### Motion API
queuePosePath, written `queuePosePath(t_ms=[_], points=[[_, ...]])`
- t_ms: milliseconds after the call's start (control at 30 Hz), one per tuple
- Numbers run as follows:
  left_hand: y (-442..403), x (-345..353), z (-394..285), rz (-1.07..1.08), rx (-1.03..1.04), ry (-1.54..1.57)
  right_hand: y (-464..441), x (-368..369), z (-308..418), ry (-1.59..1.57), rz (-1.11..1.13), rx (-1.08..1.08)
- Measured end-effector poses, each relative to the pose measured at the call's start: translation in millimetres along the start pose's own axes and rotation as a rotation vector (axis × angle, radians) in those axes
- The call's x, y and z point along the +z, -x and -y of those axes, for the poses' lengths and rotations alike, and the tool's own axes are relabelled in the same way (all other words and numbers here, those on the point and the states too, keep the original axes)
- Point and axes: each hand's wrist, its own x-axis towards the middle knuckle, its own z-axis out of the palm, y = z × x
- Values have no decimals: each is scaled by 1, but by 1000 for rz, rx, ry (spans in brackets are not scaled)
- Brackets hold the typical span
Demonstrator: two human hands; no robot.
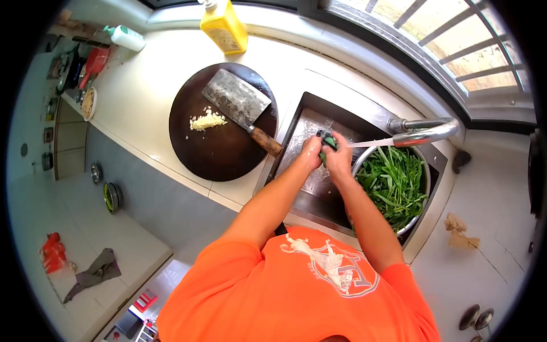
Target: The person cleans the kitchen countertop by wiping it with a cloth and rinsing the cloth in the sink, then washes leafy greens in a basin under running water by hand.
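Observation:
Over the metal sink (301, 196), my left hand (311, 151) and my right hand (340, 155) are close together, fingers closed on a bunched dark green and black cloth (327, 140). The cloth looks wet, and most of it is hidden by my fingers. Beside my right hand, a stream of water runs from the curved faucet (427, 135). Just right of my right forearm, a metal bowl (426, 196) inside the sink holds a heap of cut leafy greens (393, 185).
Left of the sink, a cleaver (236, 98) lies on a round dark chopping board (196, 154) near chopped garlic (207, 120); its wooden handle (265, 141) sticks out toward the sink. A yellow bottle (225, 28) stands behind, by the window. A white pump bottle (126, 37) is farther left.

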Motion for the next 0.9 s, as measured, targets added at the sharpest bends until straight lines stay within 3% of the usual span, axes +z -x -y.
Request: queuePosePath(t_ms=[67, 100, 167, 200, 267, 333, 400, 433, 567, 600, 667, 733, 767, 867, 900], points=[[9, -2, -14, 168, -33, -168, 23, 8, -3, -23, 71, -77], [-1, 2, -12, 39, -19, -228, 38, 7, 20, -6, 110, -78], [-30, -6, 18, 64, -63, -104, 25, 16, -1, 110, 8, -369], [-47, -26, 39, 226, -99, 78, 14, 20, -8, 153, -36, -523], [24, 11, -3, -14, -297, 86, -15, 14, -2, 304, -57, -263], [40, 21, -5, 106, -258, 38, -47, 4, -20, 568, -105, -307], [66, 17, -17, 106, -210, -68, -70, -4, -28, 613, -73, -349], [60, 10, -13, 225, -85, -36, -71, -9, -24, 609, -44, -295], [61, 12, -20, -7, -40, -124, -42, -3, -15, 46, 77, -165], [47, 10, -14, 78, -111, -21, -26, -4, -12, -33, 184, -86], [-3, -11, 6, 250, -253, 187, 15, 5, 7, -140, 193, -72], [-97, -55, 45, 426, -151, 135, 34, 15, 7, -68, 188, -93], [-62, -36, 36, 342, -130, 95, 36, 14, 14, 187, 144, -213], [72, 26, -28, 128, -69, -102, -7, 12, 1, 461, -46, -237], [53, 26, -14, 254, -152, 125, -18, 8, 1, 521, -104, -256]])
